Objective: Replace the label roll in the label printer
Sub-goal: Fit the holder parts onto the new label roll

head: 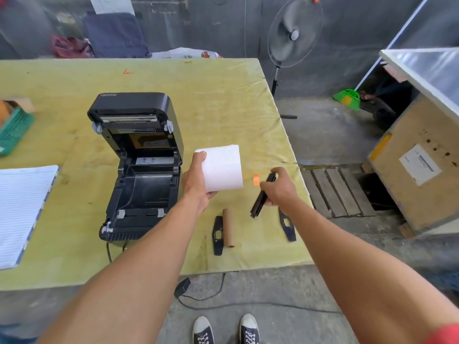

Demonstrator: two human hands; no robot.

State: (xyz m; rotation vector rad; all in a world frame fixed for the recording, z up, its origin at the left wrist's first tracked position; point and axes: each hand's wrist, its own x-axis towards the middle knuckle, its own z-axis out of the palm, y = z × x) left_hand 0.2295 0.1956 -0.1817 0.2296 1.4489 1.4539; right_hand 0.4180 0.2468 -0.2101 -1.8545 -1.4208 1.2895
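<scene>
My left hand [197, 181] grips the white label roll [222, 168] just right of the open label printer [139, 167]. My right hand [279, 188] clasps a black spindle [260, 199], farther right of the printer. An empty cardboard core [228, 227] lies on the surface [218, 100] nearer me.
</scene>
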